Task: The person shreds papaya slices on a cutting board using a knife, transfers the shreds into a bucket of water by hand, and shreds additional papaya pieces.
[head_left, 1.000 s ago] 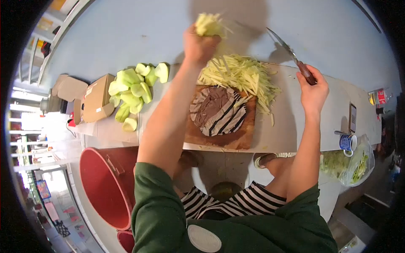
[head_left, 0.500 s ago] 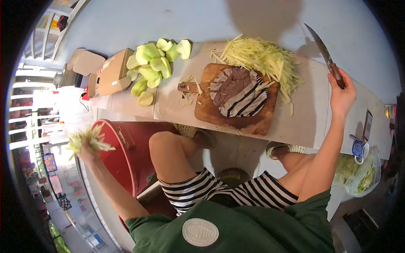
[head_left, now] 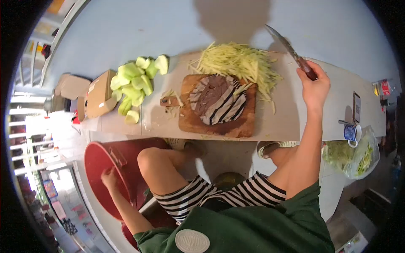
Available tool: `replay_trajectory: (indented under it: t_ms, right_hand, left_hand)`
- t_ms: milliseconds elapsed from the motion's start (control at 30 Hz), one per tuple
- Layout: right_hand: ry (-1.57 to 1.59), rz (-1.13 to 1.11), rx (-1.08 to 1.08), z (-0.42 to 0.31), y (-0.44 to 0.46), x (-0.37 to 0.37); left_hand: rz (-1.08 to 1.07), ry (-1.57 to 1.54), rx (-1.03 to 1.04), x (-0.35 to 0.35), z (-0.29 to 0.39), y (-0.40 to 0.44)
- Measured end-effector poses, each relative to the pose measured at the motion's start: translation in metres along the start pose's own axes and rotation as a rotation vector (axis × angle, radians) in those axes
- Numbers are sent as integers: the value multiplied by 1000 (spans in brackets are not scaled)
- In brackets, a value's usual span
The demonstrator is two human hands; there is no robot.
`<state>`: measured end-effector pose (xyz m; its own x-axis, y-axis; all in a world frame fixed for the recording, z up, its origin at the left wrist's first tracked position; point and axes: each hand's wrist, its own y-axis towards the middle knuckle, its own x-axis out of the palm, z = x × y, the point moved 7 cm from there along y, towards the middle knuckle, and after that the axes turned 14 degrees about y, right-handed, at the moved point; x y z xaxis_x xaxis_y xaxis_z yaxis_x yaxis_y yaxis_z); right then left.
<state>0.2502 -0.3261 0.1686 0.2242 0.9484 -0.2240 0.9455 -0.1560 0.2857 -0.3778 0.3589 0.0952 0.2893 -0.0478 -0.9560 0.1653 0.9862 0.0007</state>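
Knife (head_left: 292, 50) aloft in right hand (head_left: 314, 86), left hand (head_left: 109, 179) at red bin (head_left: 93, 168)

Right-hand fingers clench the brown handle of the knife, its blade slanting outward and to the left beyond the knuckles. Left-hand fingers look curled, set against the wide mouth of the bin; whether they grasp anything, or reach inside the rim, cannot be told from where this onlooker stands.

To the left of the knife-bearing fingers, a heap of pale green shreds (head_left: 238, 63) lies along the far side of the bench (head_left: 284, 122), spilling down past one corner of a wooden cutting board (head_left: 236, 130). The board sits left of those same fingers and closer to the body, a rumpled striped cloth (head_left: 217, 100) spread on top, stray shreds scattered around its handle.

Farther out from the left-hand fingers, past the bin, peeled green pieces (head_left: 133, 80) lie in a cluster, a cardboard box (head_left: 100, 95) just beside them on the left.

Right of the knife-bearing fingers are a phone (head_left: 357, 106) and, nearer the body, a blue-and-white mug (head_left: 349, 132). Just beside the mug, a clear plastic bag (head_left: 370, 168) contains more shreds.
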Motion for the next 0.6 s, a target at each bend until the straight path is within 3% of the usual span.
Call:
replay_trajectory:
  t_ms: [67,133,200,233,267,300,333,400,467,600]
  right_hand:
    - [-5,31,-14,-3,4,-2]
    - [33,31,-8,0,7,-2]
    - [46,42,0,-3,8,1]
    - [66,44,6,-4,10,2]
    - [62,55,6,-6,12,3]
    - [26,42,12,-8,14,5]
    - [-11,28,20,-9,15,7]
    - [12,34,23,-10,19,9]
    - [36,36,32,-8,22,10]
    - [39,44,18,-6,29,9]
  left_hand:
    - [194,-235,228,-34,104,-15]
    - [67,-427,291,-47,202,-33]
    - [-12,-576,373,-17,295,-50]
    - [-163,-597,579,6,351,-76]
    - [-334,-539,750,34,407,-108]
    - [-354,-255,872,62,457,-143]
    - [-477,-264,979,99,495,-179]
    - [-339,-80,1379,129,568,-262]
    - [-302,319,1487,155,612,-322]
    - [-214,473,1626,222,673,-361]
